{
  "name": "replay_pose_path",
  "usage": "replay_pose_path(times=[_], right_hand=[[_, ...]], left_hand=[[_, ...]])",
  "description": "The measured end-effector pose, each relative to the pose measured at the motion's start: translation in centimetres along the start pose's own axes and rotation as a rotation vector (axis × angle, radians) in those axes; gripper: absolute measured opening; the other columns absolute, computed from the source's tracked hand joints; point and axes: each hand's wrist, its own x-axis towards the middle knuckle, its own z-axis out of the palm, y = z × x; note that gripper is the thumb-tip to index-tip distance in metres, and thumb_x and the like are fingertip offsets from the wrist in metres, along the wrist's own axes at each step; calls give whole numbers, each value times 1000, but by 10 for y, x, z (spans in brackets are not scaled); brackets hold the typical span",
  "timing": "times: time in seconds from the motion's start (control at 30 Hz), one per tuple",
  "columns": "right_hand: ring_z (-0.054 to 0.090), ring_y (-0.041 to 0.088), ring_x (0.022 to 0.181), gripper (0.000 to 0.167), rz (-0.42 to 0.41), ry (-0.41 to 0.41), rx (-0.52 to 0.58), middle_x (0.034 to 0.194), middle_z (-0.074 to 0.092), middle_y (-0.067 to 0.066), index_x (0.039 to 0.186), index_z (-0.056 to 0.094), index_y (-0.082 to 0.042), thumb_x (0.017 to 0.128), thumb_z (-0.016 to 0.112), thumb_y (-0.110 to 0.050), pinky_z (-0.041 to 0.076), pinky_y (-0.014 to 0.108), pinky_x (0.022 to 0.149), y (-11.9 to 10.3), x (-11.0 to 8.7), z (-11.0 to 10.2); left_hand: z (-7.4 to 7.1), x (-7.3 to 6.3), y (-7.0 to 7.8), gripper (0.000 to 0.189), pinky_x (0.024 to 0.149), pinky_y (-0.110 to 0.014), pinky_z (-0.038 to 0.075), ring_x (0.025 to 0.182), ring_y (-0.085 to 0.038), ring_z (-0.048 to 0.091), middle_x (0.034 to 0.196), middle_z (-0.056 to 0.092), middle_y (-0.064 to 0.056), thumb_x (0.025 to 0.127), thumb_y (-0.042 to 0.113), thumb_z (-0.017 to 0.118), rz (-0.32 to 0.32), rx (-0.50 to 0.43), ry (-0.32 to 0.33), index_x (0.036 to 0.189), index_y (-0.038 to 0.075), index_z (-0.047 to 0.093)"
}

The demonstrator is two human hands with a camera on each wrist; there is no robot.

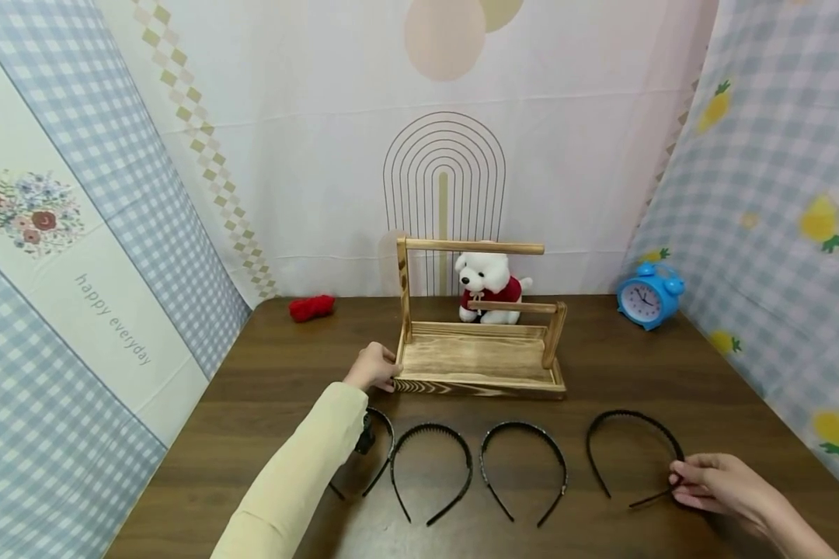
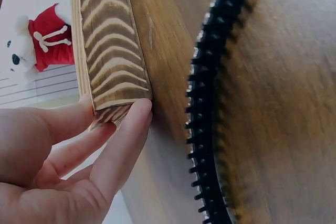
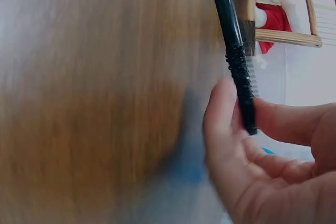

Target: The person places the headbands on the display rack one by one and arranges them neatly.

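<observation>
At the near left corner of the wooden two-bar rack (image 1: 478, 388), my left hand (image 1: 373, 366) grips the end of the base. The left wrist view shows its fingers and thumb on either side of the striped wooden end (image 2: 114, 51). My right hand (image 1: 723, 487) pinches the right side of a black headband (image 1: 632, 414) between thumb and fingers. In the right wrist view, that headband (image 3: 228, 19) runs up from the grip, its ridged part by the fingertips. Beside the left hand, a toothed black headband (image 2: 202, 103) lies on the table.
Two black headbands, a middle left one (image 1: 431, 427) and a middle right one (image 1: 524, 425), lie in front of the rack. Another headband (image 1: 384, 419) is partly behind the left sleeve. Behind stand a white toy dog (image 1: 485, 272), a blue alarm clock (image 1: 649, 296) and a red bundle (image 1: 311, 307).
</observation>
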Motion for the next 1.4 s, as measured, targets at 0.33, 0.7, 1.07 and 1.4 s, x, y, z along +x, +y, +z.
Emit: replay_pose_path(times=[0.33, 0.7, 1.07, 1.4], right_hand=[[70, 23, 97, 20, -175, 53, 190, 103, 66, 7, 107, 52, -3, 105, 48, -23, 58, 39, 92, -6, 4, 12], [72, 24, 84, 19, -480, 226, 370, 91, 69, 6, 95, 57, -4, 101, 54, -21, 61, 38, 82, -26, 7, 34], [72, 24, 83, 13, -784, 244, 592, 87, 67, 11, 90, 54, 1, 99, 54, -8, 62, 38, 76, -55, 16, 52], [72, 27, 81, 16, -876, 267, 666, 87, 66, 15, 90, 54, 5, 97, 58, -9, 61, 40, 77, -92, 27, 59]], left_hand=[[3, 33, -15, 25, 54, -35, 62, 57, -29, 70, 78, 68, -23, 78, -6, 72, -53, 29, 56, 101, -14, 69], [0, 4, 6, 24, 61, -32, 63, 67, -30, 73, 90, 70, -26, 83, -4, 71, -41, 36, 96, 106, -12, 69], [1, 5, 3, 25, 61, -34, 63, 65, -30, 73, 98, 68, -31, 81, -5, 72, -45, 50, 100, 105, -13, 69], [3, 6, 4, 24, 60, -33, 63, 63, -27, 72, 97, 68, -29, 81, -4, 71, -29, 82, 109, 104, -13, 69]])
